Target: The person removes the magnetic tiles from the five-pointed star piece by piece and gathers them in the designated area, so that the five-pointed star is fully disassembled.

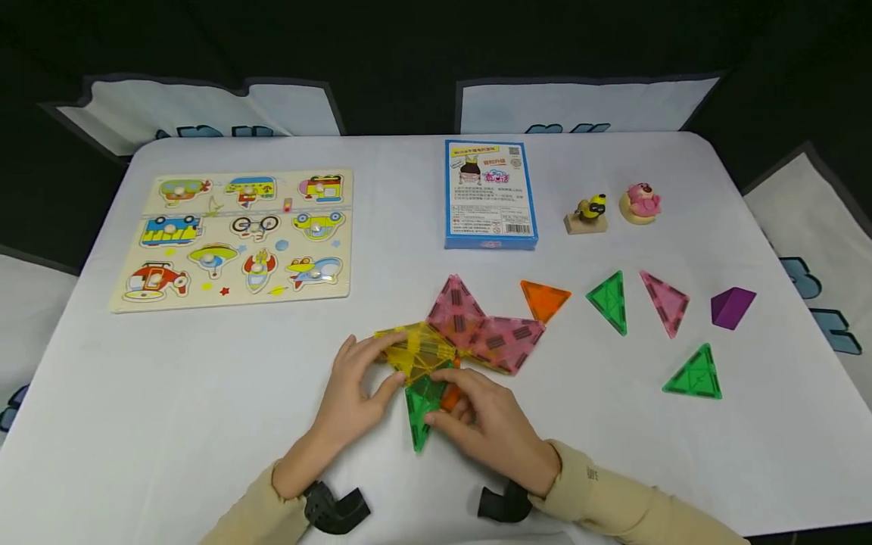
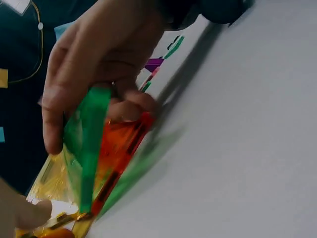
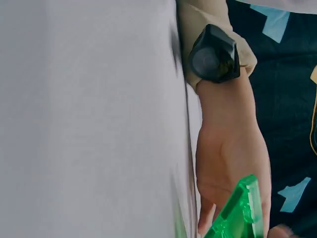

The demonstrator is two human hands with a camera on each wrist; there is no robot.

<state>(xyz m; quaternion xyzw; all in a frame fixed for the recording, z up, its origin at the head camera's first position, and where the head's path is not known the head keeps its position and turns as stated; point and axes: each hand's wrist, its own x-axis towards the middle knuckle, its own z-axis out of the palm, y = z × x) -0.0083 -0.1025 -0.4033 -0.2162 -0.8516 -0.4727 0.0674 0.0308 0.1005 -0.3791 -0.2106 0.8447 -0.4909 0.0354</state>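
My right hand (image 1: 493, 424) pinches a green triangular magnetic tile (image 1: 425, 397) between thumb and fingers. In the left wrist view that green tile (image 2: 89, 144) stands tilted up from the table, beside an orange tile (image 2: 116, 148). My left hand (image 1: 350, 393) holds the yellow magnetic tiles (image 1: 417, 350), its index finger on top and its thumb at the near edge. Pink tiles (image 1: 458, 312) join the yellow ones on the far side. From the right wrist, the left hand (image 3: 233, 153) appears behind the green tile (image 3: 242, 213); some of its fingers are hidden.
Loose on the right lie an orange triangle (image 1: 545, 300), green triangles (image 1: 611, 301), a pink triangle (image 1: 665, 303) and a purple block (image 1: 732, 307). A blue box (image 1: 490, 195), bee figure (image 1: 589, 213) and pink figure (image 1: 642, 204) stand behind. A vehicle puzzle board (image 1: 235, 299) lies left.
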